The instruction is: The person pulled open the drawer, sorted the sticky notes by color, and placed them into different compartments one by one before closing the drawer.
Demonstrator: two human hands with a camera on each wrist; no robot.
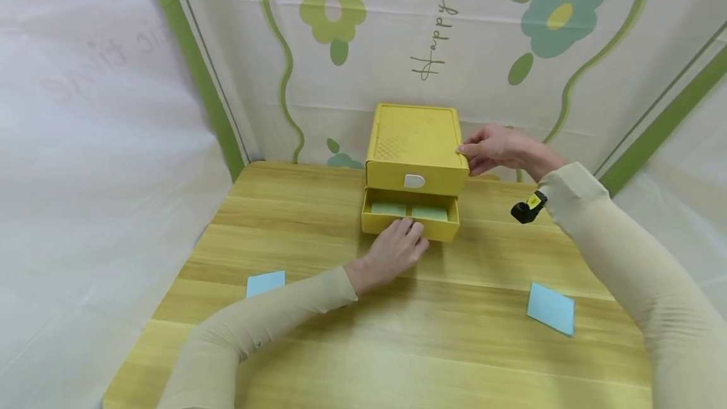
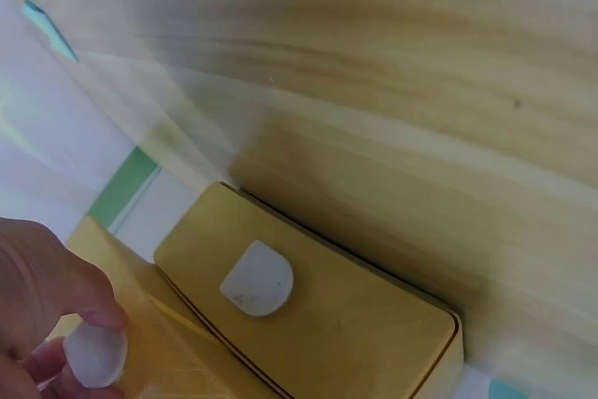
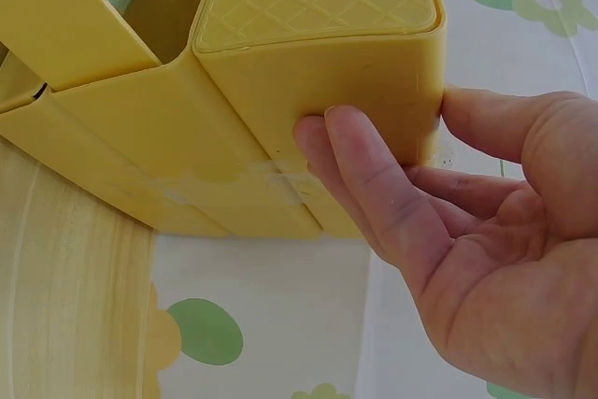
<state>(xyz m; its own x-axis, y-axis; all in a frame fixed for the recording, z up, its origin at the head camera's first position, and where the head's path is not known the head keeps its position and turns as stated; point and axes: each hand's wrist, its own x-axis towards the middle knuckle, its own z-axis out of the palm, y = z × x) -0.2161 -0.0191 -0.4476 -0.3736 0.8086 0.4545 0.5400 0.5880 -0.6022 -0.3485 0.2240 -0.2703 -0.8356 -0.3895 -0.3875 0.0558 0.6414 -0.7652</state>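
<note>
A yellow drawer box (image 1: pixel 417 134) stands at the back of the table. Its open drawer (image 1: pixel 442 231) juts forward under a closed top drawer with a white knob (image 1: pixel 414 180). Two pale paper pads (image 1: pixel 430 213) lie inside the open drawer. My left hand (image 1: pixel 392 246) is at this drawer's front; in the left wrist view it pinches the white knob (image 2: pixel 96 356). Beside it there shows a closed drawer front (image 2: pixel 360 324) with its own knob (image 2: pixel 259 279). My right hand (image 1: pixel 500 149) presses straight fingers (image 3: pixel 360 161) against the box's right side, thumb at the edge.
One light blue pad (image 1: pixel 551 308) lies on the right of the wooden table (image 1: pixel 409 346), another blue pad (image 1: pixel 265 283) on the left, partly behind my left sleeve. A fabric wall (image 1: pixel 369 74) with printed flowers rises right behind the box.
</note>
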